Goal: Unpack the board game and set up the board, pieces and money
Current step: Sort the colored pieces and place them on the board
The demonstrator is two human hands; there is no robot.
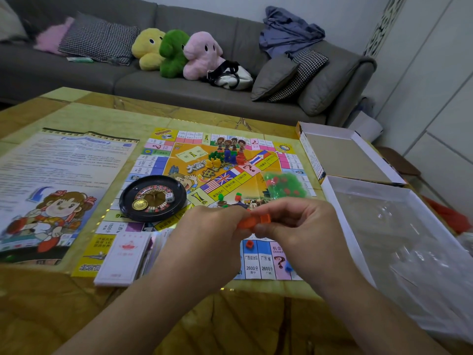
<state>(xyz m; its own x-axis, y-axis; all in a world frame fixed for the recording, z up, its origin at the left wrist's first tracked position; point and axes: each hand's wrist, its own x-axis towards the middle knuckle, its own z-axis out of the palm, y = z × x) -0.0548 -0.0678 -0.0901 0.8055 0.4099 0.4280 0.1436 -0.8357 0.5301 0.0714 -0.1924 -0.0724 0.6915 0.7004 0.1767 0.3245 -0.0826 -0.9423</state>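
The game board point(179, 160) lies unfolded on the table. Over its near edge my left hand point(210, 237) and my right hand point(294, 221) together pinch an orange plastic piece point(256, 221). A small red house point(249, 243) sits on the board just below my hands. Coloured pawns point(226, 156) cluster at the board's middle. A clear bag of green and red houses point(284, 187) rests on the board's right side. A black roulette wheel point(152, 197) with a die and a gold coin stands on the left part. A stack of cards point(122, 257) lies at the near left corner.
A printed rules sheet point(58, 185) lies left of the board. The open box lid point(350, 157) and box bottom with clear plastic wrap point(399, 242) stand at the right. A grey sofa point(179, 80) with plush toys runs behind the table.
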